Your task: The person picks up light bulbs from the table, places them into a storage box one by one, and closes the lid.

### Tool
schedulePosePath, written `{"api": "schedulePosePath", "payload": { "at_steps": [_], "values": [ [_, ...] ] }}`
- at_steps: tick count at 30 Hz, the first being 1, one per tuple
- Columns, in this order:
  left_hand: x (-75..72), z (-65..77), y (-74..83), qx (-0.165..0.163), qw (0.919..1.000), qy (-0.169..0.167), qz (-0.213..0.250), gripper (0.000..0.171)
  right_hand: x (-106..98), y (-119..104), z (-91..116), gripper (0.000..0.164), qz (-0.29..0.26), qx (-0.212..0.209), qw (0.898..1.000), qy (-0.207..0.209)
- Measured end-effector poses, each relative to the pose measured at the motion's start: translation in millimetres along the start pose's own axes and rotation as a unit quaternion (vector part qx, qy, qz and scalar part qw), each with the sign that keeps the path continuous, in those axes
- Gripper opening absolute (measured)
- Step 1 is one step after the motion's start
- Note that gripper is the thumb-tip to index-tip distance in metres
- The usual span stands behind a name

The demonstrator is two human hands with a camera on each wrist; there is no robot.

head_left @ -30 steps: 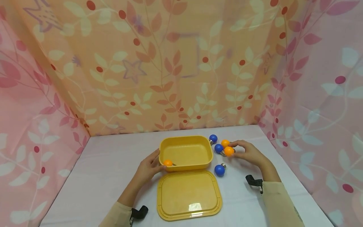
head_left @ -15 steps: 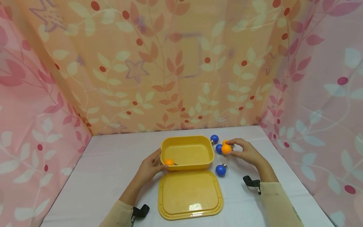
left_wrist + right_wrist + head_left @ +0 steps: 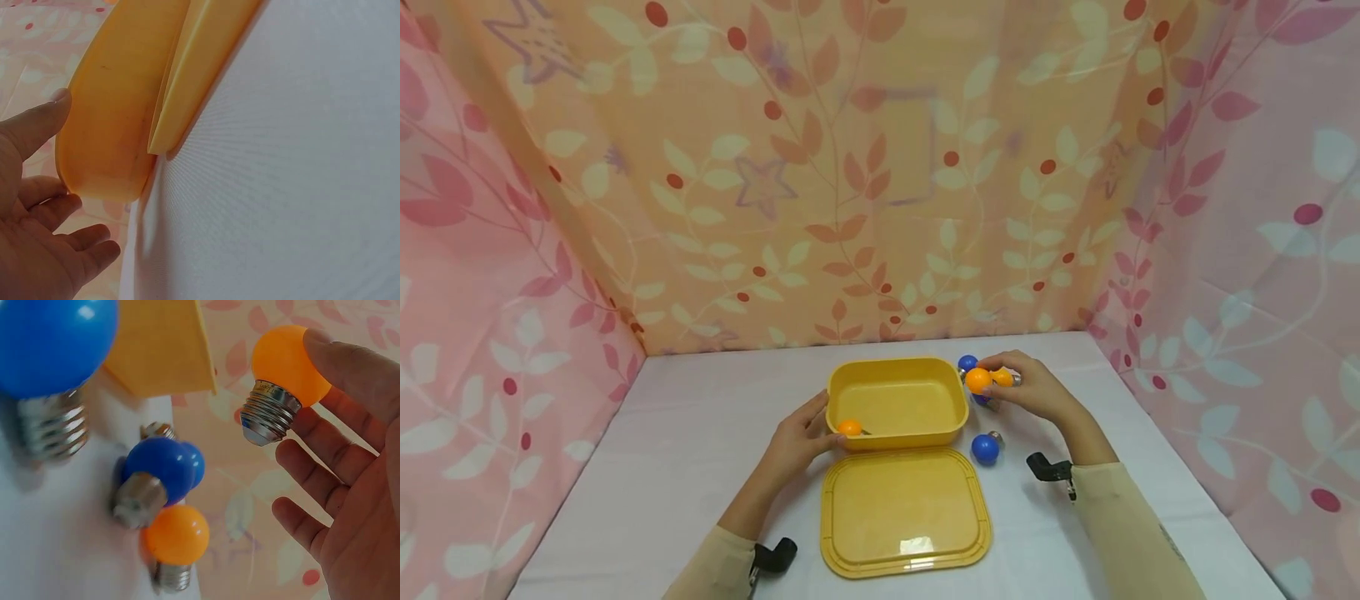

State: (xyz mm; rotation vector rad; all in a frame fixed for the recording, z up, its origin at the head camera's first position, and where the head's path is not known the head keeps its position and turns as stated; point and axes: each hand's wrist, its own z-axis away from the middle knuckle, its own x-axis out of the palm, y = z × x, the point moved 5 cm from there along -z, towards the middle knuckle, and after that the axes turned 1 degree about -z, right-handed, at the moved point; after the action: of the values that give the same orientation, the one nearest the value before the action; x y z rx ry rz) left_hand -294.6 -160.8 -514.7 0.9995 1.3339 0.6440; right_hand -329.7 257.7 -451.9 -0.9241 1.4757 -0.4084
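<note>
My right hand [image 3: 1033, 390] pinches an orange light bulb [image 3: 978, 382] between thumb and fingers, just off the right rim of a yellow plastic box [image 3: 898, 400]. In the right wrist view the held bulb's silver screw base [image 3: 270, 412] points down, and the lower fingers spread apart. My left hand [image 3: 795, 440] holds the box's near left corner, its thumb along the front rim and its fingers at the side wall [image 3: 109, 144]. Inside the box, one orange bulb [image 3: 850, 427] lies at the near left corner. The box stands without its lid.
The yellow lid [image 3: 906, 512] lies flat before the box. Right of the box lie a blue bulb [image 3: 985, 449], two more blue bulbs partly hidden by the right hand, and another orange bulb [image 3: 178, 535]. A patterned cloth [image 3: 880, 208] hangs behind the table.
My right hand has lifted the orange bulb and moved left with it toward the box, uncovering another orange bulb behind. My left hand stays at the box corner.
</note>
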Motion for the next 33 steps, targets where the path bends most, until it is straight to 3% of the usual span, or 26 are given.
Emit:
{"api": "schedulePosePath", "payload": {
  "at_steps": [14, 24, 29, 33],
  "values": [
    [-3.3, -0.5, 0.8, -0.003, 0.9999, 0.008, 0.012, 0.091, 13, -65, -51, 0.043, 0.034, -0.058, 0.996, -0.056],
    [0.2, 5.3, -1.7, -0.004, 0.9997, 0.012, 0.021, 0.090, 44, -96, -86, 0.039, 0.064, -0.076, 0.989, -0.113],
    [0.4, 6.1, -2.2, -0.004, 0.9997, 0.011, 0.021, 0.091, 65, -102, -99, 0.033, 0.045, -0.091, 0.984, -0.147],
    [-0.7, 4.2, -0.6, 0.005, 0.9997, 0.008, 0.022, 0.090, 80, -105, -108, 0.026, 0.040, -0.099, 0.983, -0.148]
  ]
}}
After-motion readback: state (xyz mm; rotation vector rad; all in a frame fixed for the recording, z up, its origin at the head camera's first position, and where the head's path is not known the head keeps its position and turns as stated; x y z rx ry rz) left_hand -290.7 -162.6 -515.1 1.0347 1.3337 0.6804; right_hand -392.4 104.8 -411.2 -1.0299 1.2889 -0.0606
